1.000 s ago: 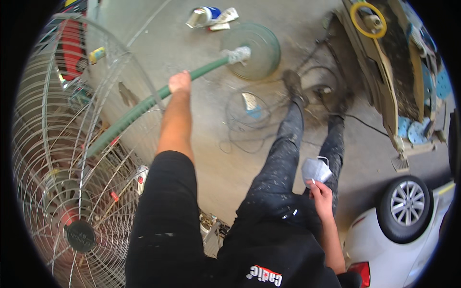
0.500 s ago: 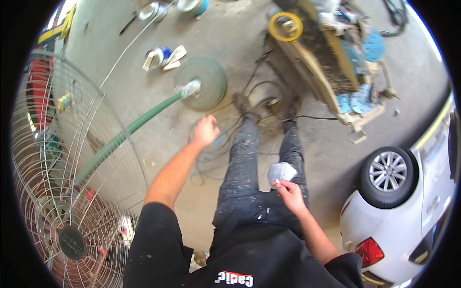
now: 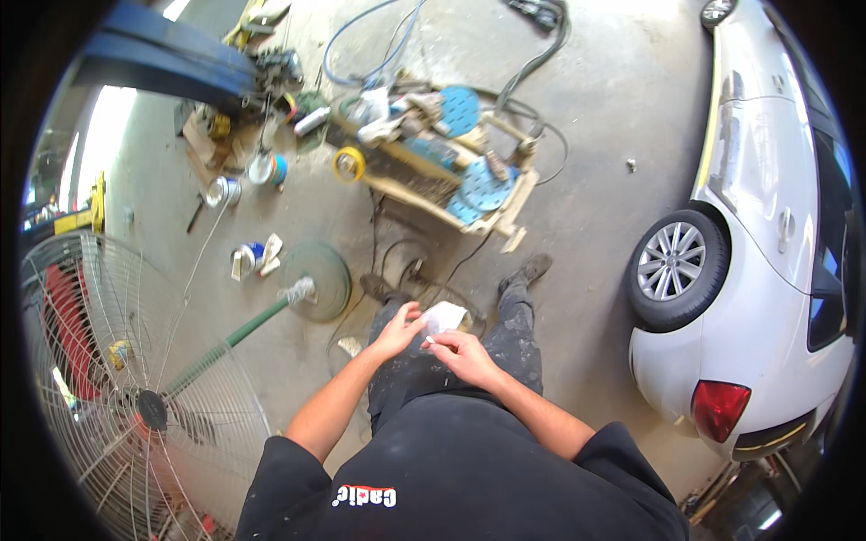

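Observation:
My right hand (image 3: 456, 352) pinches a white face mask (image 3: 445, 316) in front of my dark, paint-spattered trousers (image 3: 512, 334). My left hand (image 3: 404, 326) is beside the mask's left edge, fingers apart and curved toward it; whether they touch it I cannot tell. Beyond my hands to the left stands the fan's green pole (image 3: 242, 333) on a round base (image 3: 317, 281), with the large wire fan cage (image 3: 108, 388) at the lower left. Ahead of my feet is a wooden frame (image 3: 433, 210) bearing perforated blue discs (image 3: 459, 111) and a yellow roll (image 3: 348, 163).
A white car (image 3: 722, 361) runs along my right. Several cans (image 3: 223, 191) stand on the concrete floor (image 3: 586, 207) at front left. Hoses (image 3: 532, 77) and cables lie ahead. A blue steel beam (image 3: 162, 59) and assorted clutter are at the upper left.
My left hand has let go of the green pole and moved right to beside the mask in my right hand. The view has swung, showing more of the car and floor ahead.

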`<state>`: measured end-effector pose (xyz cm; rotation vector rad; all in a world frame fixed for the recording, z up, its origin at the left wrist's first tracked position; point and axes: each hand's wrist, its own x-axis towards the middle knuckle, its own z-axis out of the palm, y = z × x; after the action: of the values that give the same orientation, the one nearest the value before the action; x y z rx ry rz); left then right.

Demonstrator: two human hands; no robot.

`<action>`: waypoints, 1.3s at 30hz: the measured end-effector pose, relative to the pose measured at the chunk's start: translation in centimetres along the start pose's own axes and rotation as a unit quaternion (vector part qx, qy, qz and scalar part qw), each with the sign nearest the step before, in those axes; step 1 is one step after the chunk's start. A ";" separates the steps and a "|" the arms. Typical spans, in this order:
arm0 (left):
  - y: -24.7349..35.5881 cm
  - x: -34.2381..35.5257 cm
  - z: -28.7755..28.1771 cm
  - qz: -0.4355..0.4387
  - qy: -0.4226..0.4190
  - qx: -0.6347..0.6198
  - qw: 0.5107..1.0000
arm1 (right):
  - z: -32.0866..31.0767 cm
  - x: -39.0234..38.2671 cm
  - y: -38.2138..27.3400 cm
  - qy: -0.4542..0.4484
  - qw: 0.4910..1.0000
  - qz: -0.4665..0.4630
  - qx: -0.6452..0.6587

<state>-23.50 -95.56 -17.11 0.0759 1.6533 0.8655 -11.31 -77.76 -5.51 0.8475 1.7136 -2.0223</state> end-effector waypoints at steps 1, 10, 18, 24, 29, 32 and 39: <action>0.8 1.0 2.4 -0.009 0.023 0.016 1.000 | -3.3 -0.9 0.0 -0.008 1.000 -0.026 0.012; 24.6 6.6 28.3 -0.008 -0.195 -0.055 0.979 | -33.9 -17.8 -2.1 0.130 0.971 -0.085 0.179; 44.0 7.7 40.9 -0.031 -0.291 0.085 0.952 | -45.6 -24.8 -2.1 0.272 0.891 -0.180 0.317; 51.5 11.6 44.9 -0.062 -0.326 0.101 0.938 | -54.7 -24.0 -4.7 0.289 0.872 -0.196 0.343; 55.8 22.2 44.7 -0.119 -0.368 0.059 0.920 | -65.9 -17.9 -10.0 0.281 0.886 -0.164 0.329; 62.9 28.8 43.9 -0.111 -0.364 0.023 0.925 | -74.1 -10.7 -15.2 0.269 0.901 -0.166 0.297; 87.4 40.2 39.2 -0.017 -0.398 0.004 0.917 | -90.4 2.1 -31.8 0.272 0.893 -0.136 0.332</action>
<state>-35.71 6.28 -1.03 0.3571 0.8863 0.6688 -13.32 16.87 9.49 1.5910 1.4237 -2.8349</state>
